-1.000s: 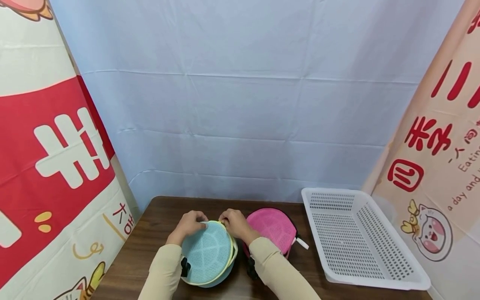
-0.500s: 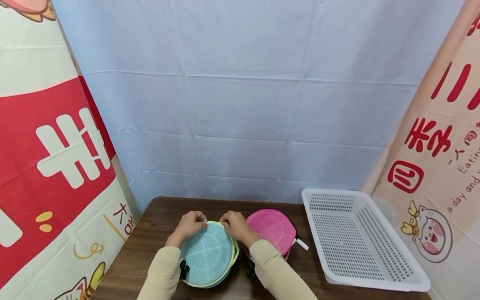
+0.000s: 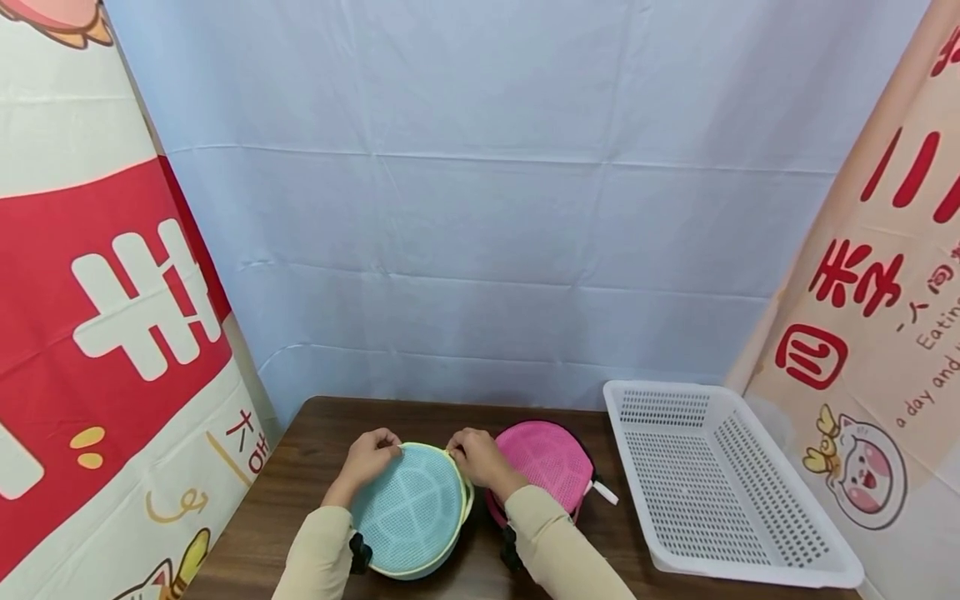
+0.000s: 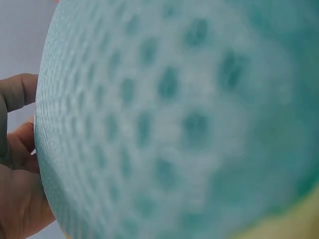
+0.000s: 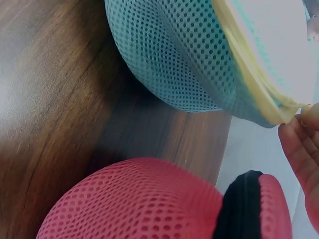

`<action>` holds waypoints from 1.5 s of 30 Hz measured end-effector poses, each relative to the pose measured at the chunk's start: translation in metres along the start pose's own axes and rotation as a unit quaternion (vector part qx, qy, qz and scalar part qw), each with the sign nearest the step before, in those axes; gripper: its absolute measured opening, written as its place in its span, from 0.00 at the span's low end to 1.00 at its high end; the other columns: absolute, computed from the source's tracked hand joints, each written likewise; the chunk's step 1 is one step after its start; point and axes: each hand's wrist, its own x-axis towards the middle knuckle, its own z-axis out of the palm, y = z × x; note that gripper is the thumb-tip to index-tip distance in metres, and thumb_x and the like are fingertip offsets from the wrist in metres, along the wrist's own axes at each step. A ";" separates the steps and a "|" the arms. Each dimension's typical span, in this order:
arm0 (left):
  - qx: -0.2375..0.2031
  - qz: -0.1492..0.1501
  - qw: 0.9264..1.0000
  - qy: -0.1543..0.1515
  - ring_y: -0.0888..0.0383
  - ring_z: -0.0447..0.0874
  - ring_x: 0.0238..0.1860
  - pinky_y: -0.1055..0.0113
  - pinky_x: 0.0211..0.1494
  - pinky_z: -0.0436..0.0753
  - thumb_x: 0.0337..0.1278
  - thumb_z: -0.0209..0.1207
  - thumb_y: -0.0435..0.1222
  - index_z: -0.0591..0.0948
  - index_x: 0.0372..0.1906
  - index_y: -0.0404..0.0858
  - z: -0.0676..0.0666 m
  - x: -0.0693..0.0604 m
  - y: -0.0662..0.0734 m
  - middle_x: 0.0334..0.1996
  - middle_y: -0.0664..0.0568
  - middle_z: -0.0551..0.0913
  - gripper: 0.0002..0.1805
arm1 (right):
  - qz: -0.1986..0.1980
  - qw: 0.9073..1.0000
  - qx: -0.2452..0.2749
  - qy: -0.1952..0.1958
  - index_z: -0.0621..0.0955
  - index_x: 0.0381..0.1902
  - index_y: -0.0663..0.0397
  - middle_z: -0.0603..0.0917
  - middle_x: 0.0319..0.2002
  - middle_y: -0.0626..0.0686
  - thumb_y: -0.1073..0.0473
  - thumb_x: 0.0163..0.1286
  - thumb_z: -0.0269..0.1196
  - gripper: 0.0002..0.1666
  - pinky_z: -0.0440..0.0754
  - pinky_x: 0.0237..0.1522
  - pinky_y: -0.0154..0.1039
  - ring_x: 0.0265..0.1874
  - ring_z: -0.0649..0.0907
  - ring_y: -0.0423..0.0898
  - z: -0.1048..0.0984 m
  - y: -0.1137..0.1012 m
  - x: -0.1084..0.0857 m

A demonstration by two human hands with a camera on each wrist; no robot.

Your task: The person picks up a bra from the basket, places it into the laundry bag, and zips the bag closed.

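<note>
A round light-blue mesh laundry bag (image 3: 408, 512) with yellow trim stands tilted on the table between the hands. My left hand (image 3: 367, 460) grips its far-left edge; in the left wrist view the mesh hides part of the fingers. With thumb and fingers, my right hand (image 3: 482, 458) pinches the yellow trim (image 5: 271, 112) at the bag's far-right edge, as the right wrist view shows. Whether a zipper pull is between those fingertips, I cannot tell. Just right of the right hand lies a pink mesh laundry bag (image 3: 543, 462) with a black zipper band (image 5: 244, 204).
A white perforated plastic basket (image 3: 712, 483) stands at the right of the brown wooden table (image 3: 307, 450). A white tag (image 3: 604, 492) sticks out from the pink bag towards it. A pale blue curtain (image 3: 480, 250) hangs behind the table.
The hands have moved slightly apart, the left one leftward and nearer, the right one a little rightward. The blue bag's top has shifted left with the left hand. The pink bag stays put.
</note>
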 end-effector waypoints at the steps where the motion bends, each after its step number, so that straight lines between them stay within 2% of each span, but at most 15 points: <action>1: -0.004 -0.002 1.000 -0.001 0.56 0.70 0.26 0.61 0.32 0.69 0.53 0.58 0.33 0.78 0.28 0.38 0.000 0.000 -0.001 0.27 0.53 0.76 0.03 | 0.001 1.000 0.003 -0.002 0.82 0.30 0.53 0.79 0.31 0.48 0.67 0.63 0.60 0.06 0.76 0.33 0.34 0.33 0.79 0.43 0.000 0.000 -0.001; 6: -0.009 -0.008 1.000 0.012 0.55 0.70 0.27 0.61 0.31 0.69 0.53 0.58 0.33 0.78 0.28 0.39 0.001 -0.002 -0.003 0.26 0.53 0.76 0.02 | 0.002 1.000 -0.002 -0.002 0.81 0.30 0.54 0.78 0.31 0.48 0.67 0.64 0.59 0.06 0.76 0.34 0.35 0.33 0.79 0.44 -0.001 0.000 -0.003; 10: -0.011 -0.032 0.999 0.032 0.55 0.70 0.27 0.61 0.32 0.69 0.52 0.58 0.32 0.78 0.27 0.39 0.001 -0.005 -0.005 0.26 0.52 0.75 0.02 | -0.001 1.000 -0.015 -0.006 0.79 0.29 0.53 0.77 0.29 0.48 0.67 0.63 0.58 0.06 0.76 0.33 0.34 0.31 0.78 0.43 -0.002 -0.002 -0.006; 15: -0.045 -0.057 0.997 0.039 0.53 0.71 0.30 0.59 0.34 0.70 0.54 0.57 0.33 0.78 0.30 0.38 0.001 -0.008 -0.007 0.28 0.50 0.76 0.02 | -0.011 0.999 -0.031 -0.004 0.79 0.27 0.53 0.76 0.27 0.47 0.69 0.62 0.58 0.07 0.75 0.31 0.32 0.30 0.77 0.41 -0.003 -0.004 -0.006; 21: -0.066 -0.080 0.994 0.045 0.52 0.70 0.30 0.59 0.34 0.69 0.54 0.57 0.33 0.78 0.30 0.38 0.002 -0.012 -0.008 0.29 0.49 0.76 0.03 | 0.008 0.999 -0.032 -0.029 0.78 0.28 0.53 0.75 0.28 0.46 0.68 0.63 0.57 0.07 0.74 0.31 0.32 0.30 0.76 0.40 -0.005 -0.007 -0.006; 27: -0.095 -0.084 0.991 0.037 0.52 0.67 0.28 0.60 0.34 0.67 0.55 0.55 0.33 0.75 0.28 0.36 0.003 -0.012 -0.004 0.28 0.48 0.73 0.04 | 0.010 0.999 -0.027 -0.031 0.78 0.29 0.54 0.76 0.28 0.47 0.69 0.64 0.57 0.07 0.75 0.32 0.32 0.30 0.77 0.41 -0.007 -0.004 -0.008; 33: -0.106 -0.094 0.990 0.024 0.52 0.66 0.29 0.60 0.34 0.66 0.57 0.53 0.34 0.72 0.28 0.36 0.003 -0.011 -0.004 0.29 0.47 0.72 0.06 | 0.037 0.998 -0.031 -0.048 0.77 0.29 0.53 0.74 0.28 0.46 0.68 0.65 0.56 0.07 0.74 0.32 0.33 0.31 0.75 0.41 -0.007 -0.005 -0.008; 41: -0.103 -0.112 0.987 0.054 0.51 0.67 0.31 0.59 0.34 0.66 0.59 0.51 0.37 0.69 0.26 0.36 0.003 -0.013 -0.003 0.30 0.45 0.72 0.10 | 0.043 0.997 -0.046 -0.053 0.76 0.29 0.52 0.73 0.27 0.45 0.66 0.66 0.56 0.06 0.73 0.32 0.33 0.30 0.74 0.40 -0.008 -0.011 -0.006; 45: -0.097 -0.117 0.986 0.075 0.50 0.69 0.33 0.59 0.35 0.68 0.57 0.51 0.37 0.72 0.27 0.35 0.005 -0.013 -0.004 0.31 0.45 0.75 0.10 | 0.039 0.996 -0.055 -0.058 0.76 0.29 0.52 0.72 0.27 0.45 0.66 0.66 0.55 0.07 0.73 0.30 0.32 0.27 0.73 0.39 -0.010 -0.011 -0.008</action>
